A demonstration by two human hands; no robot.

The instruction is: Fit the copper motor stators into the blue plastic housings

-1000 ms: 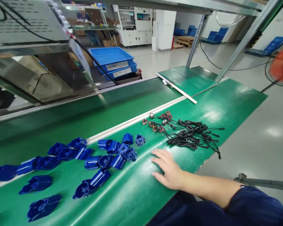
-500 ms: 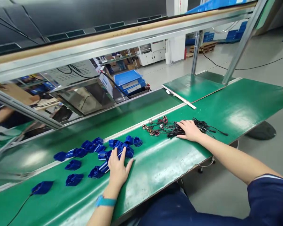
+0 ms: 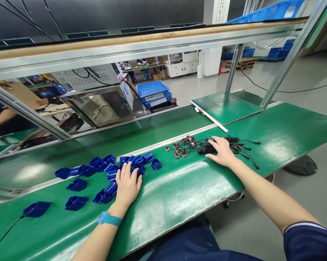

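My left hand (image 3: 128,184) lies with fingers apart against a loose group of dark blue plastic housings (image 3: 102,196), covering some of them. It grips none that I can see. To the right, my right hand (image 3: 222,152) is spread over a bundle of black cables (image 3: 205,146), fingers stretched out, partly hiding it. Small round motors (image 3: 184,153) with copper-coloured windings sit at the left end of these cables. Plug ends (image 3: 257,166) fan out past the hand. One blue housing (image 3: 37,209) at the far left has a black cable running from it.
Both hands are over a green-covered bench (image 3: 163,195) with a metal frame and overhead rail (image 3: 141,40). A white strip (image 3: 212,119) lies on the bench at the back. Blue bins (image 3: 154,92) stand behind it. At the far left another person's arm (image 3: 3,116) shows.
The view has shifted slightly. My right hand's fingers have spread and lifted a little, and the cable ends fan out more. My left hand stays by the blue housings, with slight movement among them.
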